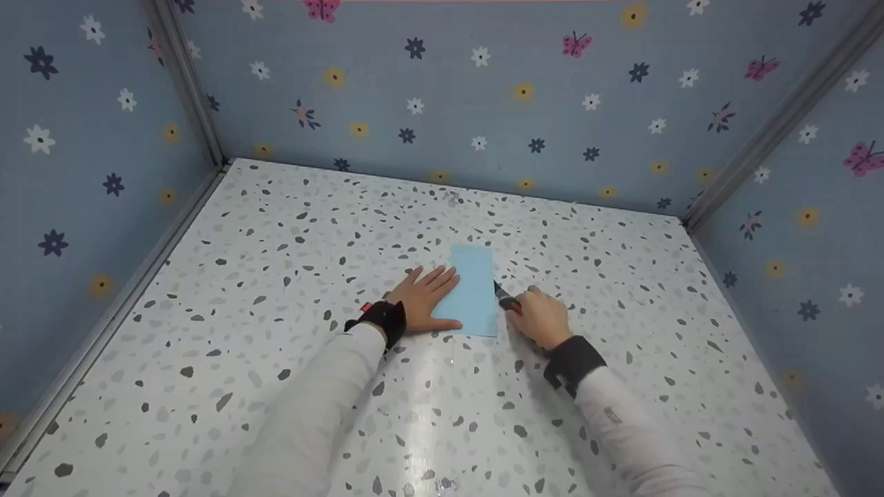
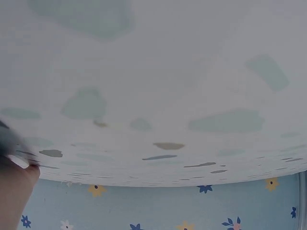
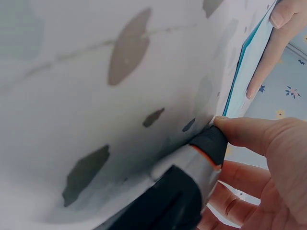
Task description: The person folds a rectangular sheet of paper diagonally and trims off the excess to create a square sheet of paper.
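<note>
A light blue sheet of paper [image 1: 473,293] lies on the speckled table, its edge layered as if folded in the right wrist view. My left hand [image 1: 423,300] rests flat on its left side, fingers spread and thumb across the lower part. My right hand [image 1: 542,319] grips a utility knife [image 3: 192,167] with a grey and black body and an orange line. Its dark tip meets the paper's right edge in the head view; the blade itself cannot be made out. In the left wrist view only part of a hand [image 2: 17,191] shows, at the left edge.
The white table [image 1: 276,228] has grey speckles. Blue panels with flowers and butterflies stand behind it [image 1: 456,83] and on both sides, joined by metal corner posts [image 1: 186,83]. Black bands [image 1: 577,362] circle both wrists over white sleeves.
</note>
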### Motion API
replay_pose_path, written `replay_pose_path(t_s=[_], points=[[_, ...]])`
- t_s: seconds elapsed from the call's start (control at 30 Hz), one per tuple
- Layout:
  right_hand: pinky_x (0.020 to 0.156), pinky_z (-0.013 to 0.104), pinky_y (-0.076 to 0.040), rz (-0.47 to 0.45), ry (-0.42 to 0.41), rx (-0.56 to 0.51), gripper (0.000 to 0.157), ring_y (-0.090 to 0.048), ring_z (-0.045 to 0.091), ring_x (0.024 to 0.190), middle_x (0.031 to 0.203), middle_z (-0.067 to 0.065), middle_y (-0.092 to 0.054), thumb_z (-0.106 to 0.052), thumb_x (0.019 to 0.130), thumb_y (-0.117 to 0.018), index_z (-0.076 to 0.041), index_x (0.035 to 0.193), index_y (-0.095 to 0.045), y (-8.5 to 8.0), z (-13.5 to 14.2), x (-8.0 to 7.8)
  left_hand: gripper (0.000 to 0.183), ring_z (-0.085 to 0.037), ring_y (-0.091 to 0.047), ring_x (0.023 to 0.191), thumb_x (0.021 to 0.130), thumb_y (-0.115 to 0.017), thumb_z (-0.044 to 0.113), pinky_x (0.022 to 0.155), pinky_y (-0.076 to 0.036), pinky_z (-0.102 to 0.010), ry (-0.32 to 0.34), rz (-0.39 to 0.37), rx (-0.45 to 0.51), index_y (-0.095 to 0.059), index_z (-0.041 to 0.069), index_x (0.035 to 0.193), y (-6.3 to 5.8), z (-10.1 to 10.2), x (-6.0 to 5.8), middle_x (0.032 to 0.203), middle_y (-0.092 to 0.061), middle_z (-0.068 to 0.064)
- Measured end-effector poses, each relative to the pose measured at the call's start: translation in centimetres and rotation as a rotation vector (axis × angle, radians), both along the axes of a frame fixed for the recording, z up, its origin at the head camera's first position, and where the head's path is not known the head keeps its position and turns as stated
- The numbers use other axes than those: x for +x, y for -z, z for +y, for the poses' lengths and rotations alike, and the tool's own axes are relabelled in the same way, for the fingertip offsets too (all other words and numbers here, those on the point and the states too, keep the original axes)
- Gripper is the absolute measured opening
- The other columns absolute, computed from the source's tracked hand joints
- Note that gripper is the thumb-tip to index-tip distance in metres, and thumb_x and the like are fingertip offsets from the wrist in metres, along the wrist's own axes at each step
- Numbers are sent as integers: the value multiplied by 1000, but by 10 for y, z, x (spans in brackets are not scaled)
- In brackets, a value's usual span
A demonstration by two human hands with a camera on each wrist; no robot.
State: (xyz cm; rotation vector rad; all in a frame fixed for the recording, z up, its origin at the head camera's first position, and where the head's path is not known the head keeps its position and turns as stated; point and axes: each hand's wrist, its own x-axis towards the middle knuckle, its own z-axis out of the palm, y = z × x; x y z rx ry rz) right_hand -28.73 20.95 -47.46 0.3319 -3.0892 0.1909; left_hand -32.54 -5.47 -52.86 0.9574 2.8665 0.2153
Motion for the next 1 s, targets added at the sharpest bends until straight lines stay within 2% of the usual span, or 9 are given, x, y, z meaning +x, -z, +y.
replay_pose_path(t_s=[0.2,0.43,1.0], points=[[54,32,-38,-7,7,-5,29,-52,22,63,83,10,-58,-24,93,-70,-6,73,-65,-1,-2,-5,101,-21,-9,164,93,-44,79,134,-8,-51,-15,-9,-15,-8,20,167,-2,1,-1,176,-9,1],[57,34,-42,-36,37,-8,28,-56,22,65,83,8,-59,-27,95,-69,-6,77,-67,0,-3,-11,102,-21,-7,164,93,-41,81,134,-5,-51,-9,-8,-20,-6,21,167,3,2,-2,176,-7,1],[58,32,-41,-53,75,13,31,-57,22,67,84,7,-59,-32,96,-71,-7,79,-68,1,-7,-30,102,-21,-9,164,92,-43,81,134,-8,-52,-2,19,-10,-9,21,167,8,1,-4,176,-9,1]])
